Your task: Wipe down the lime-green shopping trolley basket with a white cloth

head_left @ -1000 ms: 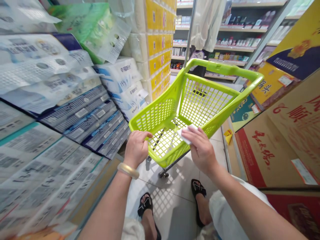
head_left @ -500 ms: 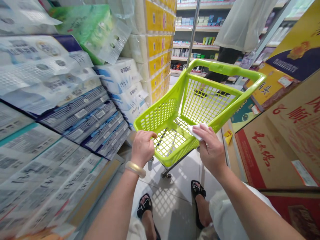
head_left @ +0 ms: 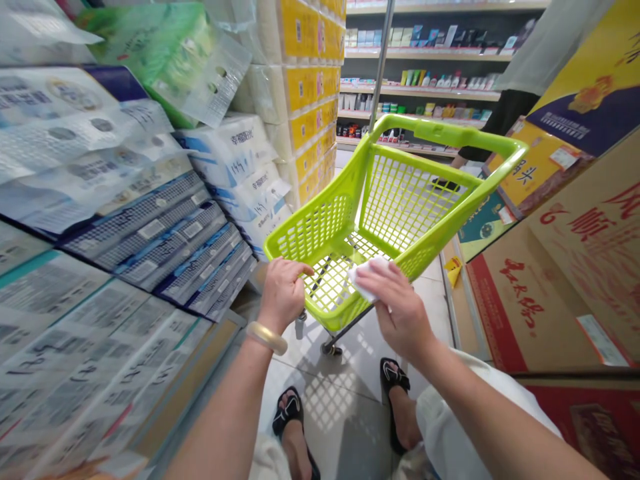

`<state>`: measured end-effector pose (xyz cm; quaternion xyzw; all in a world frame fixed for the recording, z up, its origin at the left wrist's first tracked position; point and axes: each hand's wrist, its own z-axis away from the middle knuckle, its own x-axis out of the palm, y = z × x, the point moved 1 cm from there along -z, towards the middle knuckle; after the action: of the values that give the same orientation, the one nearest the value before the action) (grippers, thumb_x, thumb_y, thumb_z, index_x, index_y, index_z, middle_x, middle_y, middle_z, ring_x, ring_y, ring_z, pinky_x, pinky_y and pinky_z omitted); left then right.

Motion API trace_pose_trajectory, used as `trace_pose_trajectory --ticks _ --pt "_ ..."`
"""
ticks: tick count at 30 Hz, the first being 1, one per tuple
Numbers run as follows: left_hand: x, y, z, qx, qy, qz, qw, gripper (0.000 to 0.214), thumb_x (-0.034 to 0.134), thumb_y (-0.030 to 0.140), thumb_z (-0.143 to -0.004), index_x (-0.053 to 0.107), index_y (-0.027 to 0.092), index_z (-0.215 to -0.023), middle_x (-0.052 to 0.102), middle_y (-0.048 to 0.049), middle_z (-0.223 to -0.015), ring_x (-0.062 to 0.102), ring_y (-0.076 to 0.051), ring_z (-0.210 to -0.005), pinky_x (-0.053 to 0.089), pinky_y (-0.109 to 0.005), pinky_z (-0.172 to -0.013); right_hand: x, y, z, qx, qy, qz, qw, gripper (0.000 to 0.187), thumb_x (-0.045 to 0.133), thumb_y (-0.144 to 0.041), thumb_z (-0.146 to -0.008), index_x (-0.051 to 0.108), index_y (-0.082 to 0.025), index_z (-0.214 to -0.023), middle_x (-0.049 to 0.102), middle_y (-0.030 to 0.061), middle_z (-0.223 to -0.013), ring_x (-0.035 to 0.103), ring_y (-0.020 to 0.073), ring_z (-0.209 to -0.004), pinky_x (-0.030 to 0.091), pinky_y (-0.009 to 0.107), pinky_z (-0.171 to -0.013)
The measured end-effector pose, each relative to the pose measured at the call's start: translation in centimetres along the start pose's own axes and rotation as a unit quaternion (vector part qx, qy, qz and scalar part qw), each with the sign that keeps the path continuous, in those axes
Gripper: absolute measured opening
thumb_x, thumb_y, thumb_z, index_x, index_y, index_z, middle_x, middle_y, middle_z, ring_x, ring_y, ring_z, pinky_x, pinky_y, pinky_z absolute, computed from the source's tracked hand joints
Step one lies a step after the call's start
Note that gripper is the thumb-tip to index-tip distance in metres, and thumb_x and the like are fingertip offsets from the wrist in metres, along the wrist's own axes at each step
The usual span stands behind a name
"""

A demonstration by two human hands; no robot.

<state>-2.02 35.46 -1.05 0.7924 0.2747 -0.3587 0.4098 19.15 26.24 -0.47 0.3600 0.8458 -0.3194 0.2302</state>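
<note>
A lime-green plastic shopping cart [head_left: 425,248] with latticed walls stands in front of me, its basket holding nothing that I can see. My left hand [head_left: 281,293] is closed round the rim at the cart's near left corner, and a gold bangle sits on that wrist. Under the fingers of my right hand [head_left: 400,308] is a folded white tissue or cloth [head_left: 361,285], held at the near rim. Its exact contact with the rim is hidden by my hand.
Stacked packs of paper [head_left: 245,157] line the left side. Cardboard boxes [head_left: 545,293] crowd the right. Behind the cart rise a metal pole [head_left: 383,60] and stocked shelves [head_left: 425,50]. Another person's dark trouser leg [head_left: 510,120] shows at the upper right.
My right hand has slid the white tissue or cloth leftward along the near rim, closer to my left hand. The other person has moved right. My left hand keeps its place on the cart.
</note>
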Motion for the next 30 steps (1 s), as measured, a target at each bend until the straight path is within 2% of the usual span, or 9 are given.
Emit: trace_pose_trajectory --ticks 4,6,9,11,17,19,22,24,30 --pt "0.1 -0.1 0.0 0.002 0.000 -0.003 1.000 0.032 0.038 0.010 -0.072 0.067 0.022 -0.078 0.073 -0.0033 -0.083 0.063 -0.022 -0.089 0.039 -0.046 -0.103 0.7 -1.8 0.4 -0.124 -0.090 -0.033 0.988 0.038 0.042 -0.010 -0.093 0.064 -0.025 -0.121 0.070 0.0005 -0.125 0.056 0.0148 -0.129 0.034 0.038 -0.118" --pt "0.1 -0.1 0.0 0.003 0.001 -0.003 1.000 0.032 0.038 0.010 -0.072 0.067 0.022 -0.077 0.073 -0.0035 -0.082 0.063 -0.022 -0.088 0.039 -0.045 -0.102 0.3 -0.8 0.1 -0.088 -0.073 -0.014 0.993 0.038 0.042 -0.009 -0.094 0.063 -0.025 -0.121 0.069 0.0013 -0.126 0.056 0.0154 -0.129 0.034 0.039 -0.118" --pt "0.1 -0.2 -0.1 0.005 0.004 -0.006 1.000 0.032 0.038 0.010 -0.073 0.067 0.023 -0.076 0.072 -0.0029 -0.080 0.063 -0.022 -0.086 0.040 -0.044 -0.102 -0.6 1.1 -0.3 0.012 0.014 0.026 0.999 0.038 0.043 -0.008 -0.093 0.065 -0.024 -0.120 0.070 0.0044 -0.124 0.057 0.0183 -0.128 0.035 0.044 -0.117" --pt "0.1 -0.2 -0.1 0.008 0.008 -0.009 1.000 0.032 0.038 0.010 -0.072 0.067 0.023 -0.076 0.072 -0.0029 -0.079 0.062 -0.022 -0.085 0.041 -0.044 -0.101 -0.6 1.0 -0.2 0.031 0.031 0.029 0.999 0.038 0.043 -0.008 -0.093 0.065 -0.024 -0.120 0.070 0.0049 -0.124 0.056 0.0192 -0.129 0.035 0.046 -0.117" --pt "0.1 -0.3 -0.1 0.007 0.009 -0.008 1.000 0.031 0.038 0.010 -0.072 0.066 0.023 -0.077 0.073 -0.0030 -0.083 0.063 -0.022 -0.088 0.040 -0.045 -0.103 0.8 -1.9 0.5 -0.123 -0.090 -0.034 0.988 0.038 0.042 -0.010 -0.093 0.065 -0.024 -0.120 0.070 0.0012 -0.125 0.053 0.0150 -0.132 0.033 0.039 -0.119" --pt "0.1 -0.3 -0.1 0.004 0.006 -0.005 1.000 0.031 0.038 0.010 -0.072 0.066 0.023 -0.077 0.073 -0.0030 -0.082 0.062 -0.022 -0.088 0.040 -0.045 -0.103 0.3 -0.8 0.2 -0.078 -0.069 -0.021 0.994 0.039 0.041 -0.009 -0.093 0.064 -0.024 -0.122 0.069 0.0026 -0.126 0.054 0.0159 -0.131 0.034 0.041 -0.118" --pt "0.1 -0.3 -0.1 0.000 0.006 0.000 1.000 0.031 0.038 0.010 -0.073 0.066 0.023 -0.076 0.073 -0.0025 -0.081 0.062 -0.022 -0.087 0.040 -0.045 -0.102 -0.8 1.4 -0.3 0.024 0.017 0.013 0.999 0.041 0.042 -0.009 -0.094 0.065 -0.027 -0.123 0.070 0.0044 -0.124 0.056 0.0201 -0.129 0.035 0.048 -0.117" --pt "0.1 -0.3 -0.1 -0.001 0.007 0.001 1.000 0.031 0.038 0.010 -0.072 0.066 0.024 -0.075 0.073 -0.0022 -0.081 0.062 -0.022 -0.087 0.040 -0.045 -0.102 -0.9 1.5 -0.2 0.042 0.042 0.017 0.998 0.041 0.042 -0.009 -0.093 0.065 -0.027 -0.122 0.070 0.0050 -0.124 0.056 0.0213 -0.129 0.036 0.050 -0.116" --pt "0.2 -0.3 -0.1 0.000 0.011 -0.002 1.000 0.031 0.039 0.010 -0.071 0.066 0.023 -0.076 0.073 -0.0027 -0.082 0.063 -0.022 -0.088 0.040 -0.045 -0.102 0.7 -1.7 0.6 -0.113 -0.077 -0.036 0.990 0.039 0.042 -0.009 -0.093 0.064 -0.024 -0.121 0.069 0.0013 -0.126 0.053 0.0155 -0.132 0.034 0.039 -0.119"
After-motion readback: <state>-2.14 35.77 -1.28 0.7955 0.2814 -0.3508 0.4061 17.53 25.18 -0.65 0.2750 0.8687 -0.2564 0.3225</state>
